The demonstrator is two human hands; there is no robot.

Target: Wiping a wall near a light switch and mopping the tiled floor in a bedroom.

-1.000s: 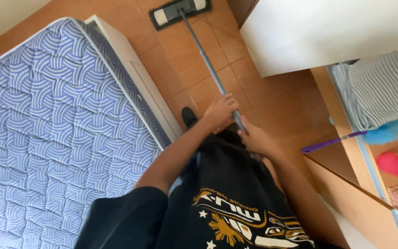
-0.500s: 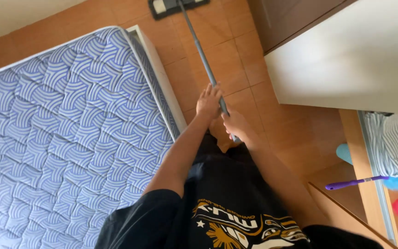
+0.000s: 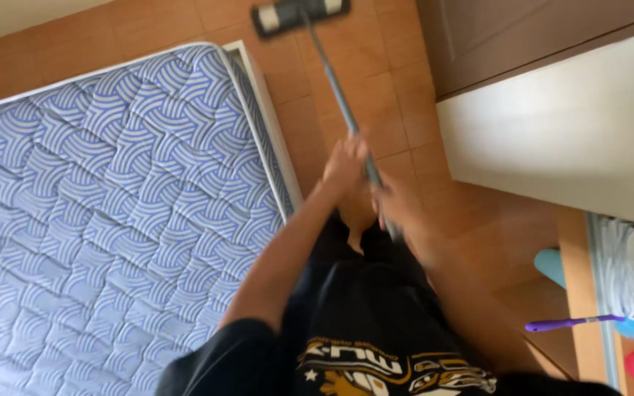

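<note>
Head view looks straight down on a floor of orange-brown tiles [image 3: 376,81], with a pale wall strip along the top left corner. A bare mattress [image 3: 104,220] quilted in a blue and white wave pattern fills the left side, its white edge running beside the open strip of tiles. At upper right stands a dark brown cabinet [image 3: 522,37], and below it a broad white surface [image 3: 574,125] reaches in from the right edge. Lower right, a wooden ledge [image 3: 574,279] runs beside a purple-handled duster [image 3: 574,321] and a striped cloth [image 3: 625,257]; no container shows clearly. A flat mop [image 3: 299,15] rests its dark head on the tiles at the top, the grey pole slanting down to the person. The left hand [image 3: 346,163] is closed around the pole higher up; the right hand [image 3: 398,209], blurred, grips it just below, the two close together.
</note>
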